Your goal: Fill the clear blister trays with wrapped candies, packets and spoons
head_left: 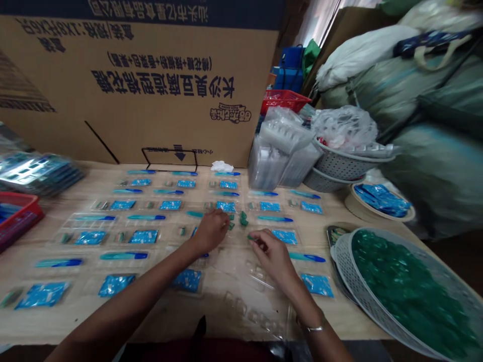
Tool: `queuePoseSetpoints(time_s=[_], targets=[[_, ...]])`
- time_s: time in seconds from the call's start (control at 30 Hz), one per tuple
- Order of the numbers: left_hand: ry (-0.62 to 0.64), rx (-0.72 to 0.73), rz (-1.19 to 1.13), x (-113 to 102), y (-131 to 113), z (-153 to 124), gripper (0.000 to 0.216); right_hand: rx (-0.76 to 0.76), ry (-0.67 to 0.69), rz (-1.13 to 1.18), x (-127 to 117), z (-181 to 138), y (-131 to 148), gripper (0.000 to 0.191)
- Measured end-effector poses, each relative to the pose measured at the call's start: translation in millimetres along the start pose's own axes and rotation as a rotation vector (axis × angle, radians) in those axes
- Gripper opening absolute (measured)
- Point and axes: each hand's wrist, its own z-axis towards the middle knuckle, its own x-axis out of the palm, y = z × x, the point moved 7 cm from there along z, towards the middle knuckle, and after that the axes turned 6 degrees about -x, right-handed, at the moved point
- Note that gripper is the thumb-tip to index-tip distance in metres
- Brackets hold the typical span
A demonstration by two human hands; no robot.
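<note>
My left hand [211,230] is curled with its fingertips pressed onto a clear plastic tray near the table's middle, close to small green pieces [243,219]. My right hand [272,255] pinches a small green piece [252,238] between thumb and fingers just right of it. Rows of clear blister trays [143,236] lie across the wooden table [226,311], each with a blue sachet [114,283] and a blue-handled tool [124,256]. Empty clear trays [260,301] lie under my right wrist.
A white basket [362,296] full of green pieces stands at the right. Behind it are a bowl of blue sachets [381,201], stacked white baskets [347,166] and stacked clear trays [279,156]. A big cardboard box [143,85] walls the back. A red crate [18,213] sits left.
</note>
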Motion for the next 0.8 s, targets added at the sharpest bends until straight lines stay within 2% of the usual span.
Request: queuePoseSetpoints(time_s=[0.07,0.13,0.2,0.27,0.33,0.43,0.53,0.6,0.67,0.8], targets=[[0.054,-0.049,-0.271,0,2,-8,0.013,-0.042,-0.050,0.129,4,8,10,0.019],[0.132,-0.155,-0.756,5,3,-16,0.006,-0.098,-0.075,0.232,6,15,21,0.018],[0.211,-0.275,-1.239,13,3,-24,0.012,-0.122,-0.072,0.293,8,20,29,0.013],[0.292,-0.350,-1.497,20,-2,-33,0.023,-0.086,-0.041,0.355,8,20,30,0.011],[0.372,-0.382,-1.603,27,-8,-42,0.030,-0.010,-0.006,0.423,9,14,26,0.012],[0.430,-0.408,-1.624,37,-15,-58,0.031,0.099,0.003,0.476,8,-5,17,0.016],[0.382,-0.420,-1.571,46,-19,-70,0.030,0.148,-0.059,0.435,6,-31,13,0.015],[0.317,-0.410,-1.556,50,-22,-75,0.030,0.123,-0.114,0.330,4,-47,17,0.010],[0.305,-0.418,-1.582,55,-27,-79,0.030,0.049,-0.157,0.194,1,-60,26,0.015],[0.414,-0.455,-1.621,70,-37,-90,0.028,-0.070,-0.187,0.044,-8,-77,44,0.021]])
